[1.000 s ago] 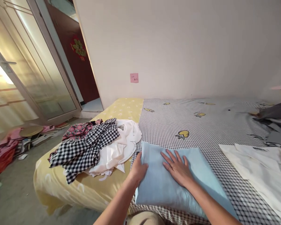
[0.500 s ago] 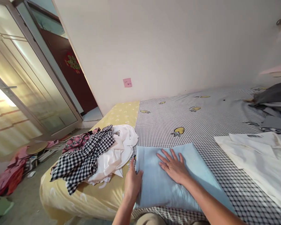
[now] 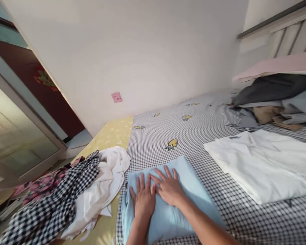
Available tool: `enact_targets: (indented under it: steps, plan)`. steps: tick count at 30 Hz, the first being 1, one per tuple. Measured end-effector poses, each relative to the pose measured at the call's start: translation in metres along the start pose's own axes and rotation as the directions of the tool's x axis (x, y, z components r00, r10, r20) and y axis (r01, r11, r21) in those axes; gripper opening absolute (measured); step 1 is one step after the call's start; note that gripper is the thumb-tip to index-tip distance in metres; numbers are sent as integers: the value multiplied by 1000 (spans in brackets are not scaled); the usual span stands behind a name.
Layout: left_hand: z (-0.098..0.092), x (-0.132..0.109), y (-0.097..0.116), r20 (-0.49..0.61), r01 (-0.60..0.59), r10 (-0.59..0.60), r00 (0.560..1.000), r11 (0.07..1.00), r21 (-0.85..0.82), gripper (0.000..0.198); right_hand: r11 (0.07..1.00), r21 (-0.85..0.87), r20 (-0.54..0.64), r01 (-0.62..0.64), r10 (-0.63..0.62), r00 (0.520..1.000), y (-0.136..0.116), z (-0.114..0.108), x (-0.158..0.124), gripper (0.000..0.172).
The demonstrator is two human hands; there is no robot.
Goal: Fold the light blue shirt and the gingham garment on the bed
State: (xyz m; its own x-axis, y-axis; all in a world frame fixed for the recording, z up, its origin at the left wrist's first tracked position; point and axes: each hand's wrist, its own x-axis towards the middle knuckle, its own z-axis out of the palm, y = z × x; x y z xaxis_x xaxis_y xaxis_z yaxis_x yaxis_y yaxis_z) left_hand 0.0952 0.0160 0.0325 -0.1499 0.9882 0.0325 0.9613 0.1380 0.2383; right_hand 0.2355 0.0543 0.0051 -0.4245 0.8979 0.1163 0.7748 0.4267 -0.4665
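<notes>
A folded light blue cloth (image 3: pixel 186 183) lies on the checked bed sheet (image 3: pixel 206 122) at the near edge. My left hand (image 3: pixel 143 198) rests flat on the cloth's left part, fingers stretched out. My right hand (image 3: pixel 169 188) lies flat beside it on the cloth, fingers spread, and touches the left hand. Neither hand holds anything.
A heap of unfolded clothes lies to the left: a black-and-white checked garment (image 3: pixel 53 207), a white one (image 3: pixel 102 190) and a floral one (image 3: pixel 40 182). A flat white shirt (image 3: pixel 265 163) lies at the right. Behind it are grey and tan clothes (image 3: pixel 275 102). A glass door (image 3: pixel 15 136) stands at the left.
My left hand has moved from the cloth's left edge onto its top, next to my right hand. The view has turned to the right, toward the headboard.
</notes>
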Motion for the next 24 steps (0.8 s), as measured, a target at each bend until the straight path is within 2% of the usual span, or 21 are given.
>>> enact_targets:
  steps: [3,8,10,13,16,18,21,24]
  plan:
    - [18,5,-11,16,38,-39,999,998,53,58,999,40,-36,13,-12,999,0,2,3,54]
    - [23,10,-12,-22,58,-54,998,972,228,60,996,78,-66,-38,43,997,3,-10,6,50]
    - [24,11,-10,-16,60,-58,998,960,275,62,996,75,-109,-44,52,993,17,-22,2,51]
    - [26,12,-9,-33,86,-80,996,946,312,63,995,-19,-138,-95,92,986,52,-41,-8,51]
    - [29,13,-9,-59,95,-80,995,942,322,61,970,-107,-111,-218,206,972,91,-53,-14,56]
    - [29,12,-8,-70,83,-64,995,946,312,61,944,-142,-108,-298,284,953,108,-57,-14,61]
    - [27,10,-6,-67,71,-54,996,952,296,60,925,-170,-119,-340,324,939,117,-62,-14,60]
    - [21,6,-2,-43,72,-62,997,958,276,59,934,-161,-138,-319,299,944,110,-67,-25,57]
